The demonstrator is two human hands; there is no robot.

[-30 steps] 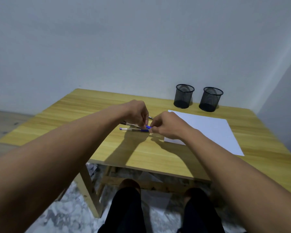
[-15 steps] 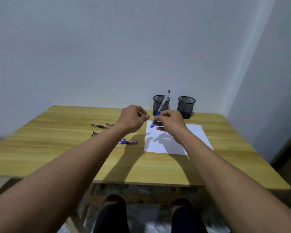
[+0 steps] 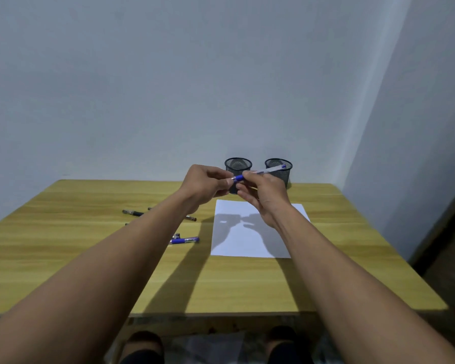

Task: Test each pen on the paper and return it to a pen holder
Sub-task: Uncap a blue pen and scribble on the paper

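Observation:
A blue-and-clear pen [image 3: 267,171] is held level above the table, in front of the two black mesh pen holders [image 3: 238,166] [image 3: 279,169]. My right hand [image 3: 263,195] grips its barrel. My left hand [image 3: 208,183] pinches the blue end of the same pen between thumb and fingers. Below my hands lies a white sheet of paper [image 3: 250,240] with their shadow on it. Other pens lie on the table to the left: a blue one [image 3: 184,240], a black one [image 3: 133,213], and others partly hidden by my left forearm.
The wooden table [image 3: 63,245] stands against a pale wall, with a second wall close on the right. The holders stand at the back edge of the table. My knees show below the table's front edge.
Both hands lifted from the table with the blue pen. It swung from steeply upright to nearly level, and my left hand closed on its blue end. The view shifted right.

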